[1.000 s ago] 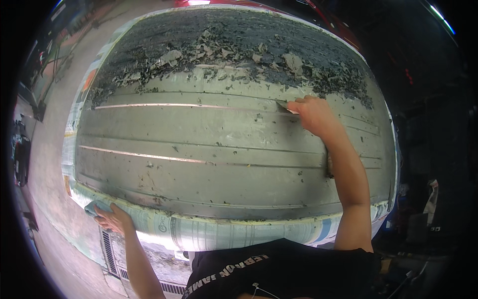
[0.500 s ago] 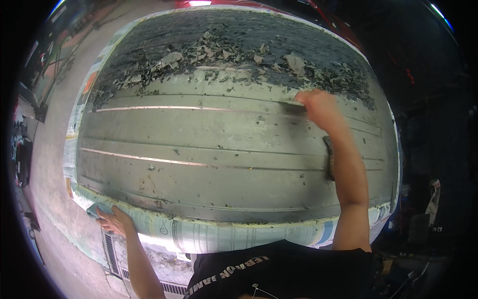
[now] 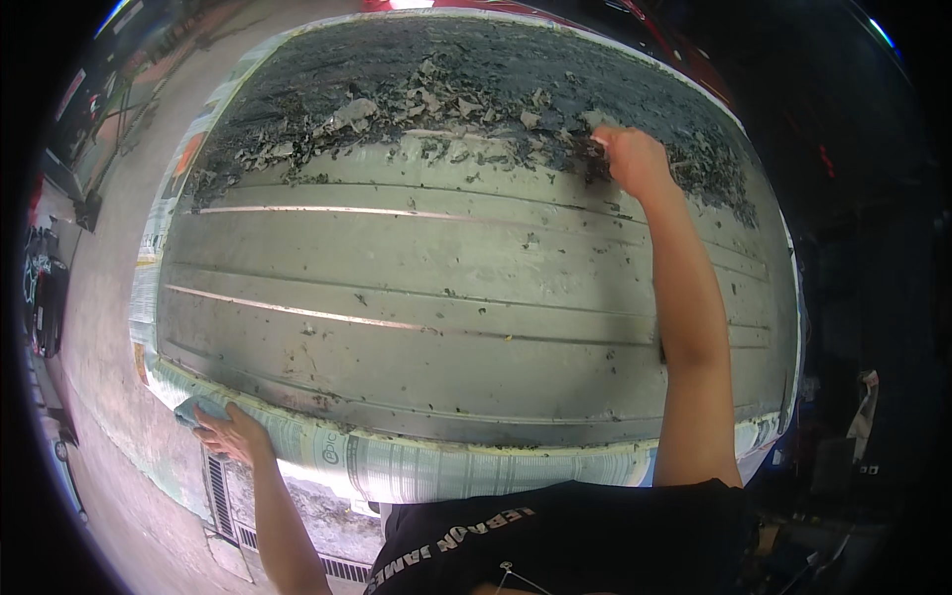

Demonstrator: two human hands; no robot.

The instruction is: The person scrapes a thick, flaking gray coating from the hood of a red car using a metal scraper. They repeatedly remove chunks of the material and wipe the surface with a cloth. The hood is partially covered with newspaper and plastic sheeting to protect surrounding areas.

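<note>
- Step in hand, as judged from the surface: lifting the dark coating (image 3: 337, 61) off the broad ribbed panel (image 3: 466, 273). The panel lies directly before the person; its near part is mostly bare, the coating covers its far part.
- Loose flakes (image 3: 354, 115) bank up along the boundary; the right hand (image 3: 635, 159) is there, right of the middle.
- To do it well, a low, flat angle seems best: get under the coating's edge, short pushes, little pressure, so that the bare panel is not gouged.
- The ridges, such as the one with a pale strip (image 3: 297, 312), probably call for strokes along their length. Clearing flakes off the boundary would keep the working edge readable.
- Care near the margins: the masking film (image 3: 496, 480) around the panel looks thin and easily torn.
- Right fingers: curled in, apparently closed on a thin tool (image 3: 600, 142); only a small pale bit shows, the rest being hidden or lost in shadow.
- Left hand (image 3: 238, 436): at the near left corner, fingers parted, thumb apart, touching a bunched blue-green cloth (image 3: 201, 411) over the film. Cannot tell whether they grip it or merely rest.
</note>
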